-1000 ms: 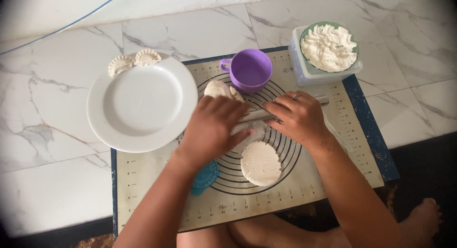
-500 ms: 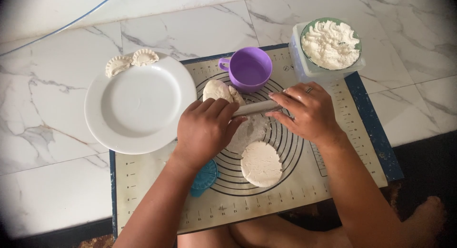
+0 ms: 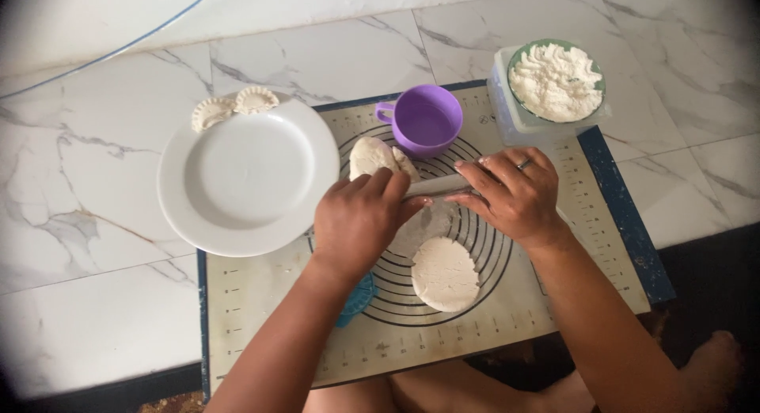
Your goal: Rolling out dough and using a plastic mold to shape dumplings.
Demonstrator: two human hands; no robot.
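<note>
White marble floor tiles [image 3: 95, 183] lie under everything, and a beige silicone baking mat [image 3: 261, 294] printed with dark concentric rings serves as the landmark. Just off the mat's far left corner sit two crimped, half-moon dough dumplings [image 3: 233, 106], touching the rim of a round white ceramic plate [image 3: 247, 175] that overlaps the mat's left edge.

On the mat's rings, the left hand [image 3: 360, 219] lies palm down with fingers curled over one end of a slim pale rolling pin [image 3: 435, 183]; the right hand [image 3: 511, 195], a ring on one finger, presses flat with fingers stretched along the other end. Neither hand closes round the pin — both rest on top. A thin sheet of white dough [image 3: 431, 223] lies under it, partly hidden. Nearer the person rests a flat round dough disc [image 3: 445, 274], and a small blue plastic tool [image 3: 356, 298] peeks from beneath the left forearm.

Beyond the pin sit a lump of dough [image 3: 376, 156] and a purple plastic cup [image 3: 423, 120]. At the mat's far right corner stands a green bowl of white filling [image 3: 556, 80].

Likely risks: uneven pressure could tear the sheet, or the pin could nudge the cup.
</note>
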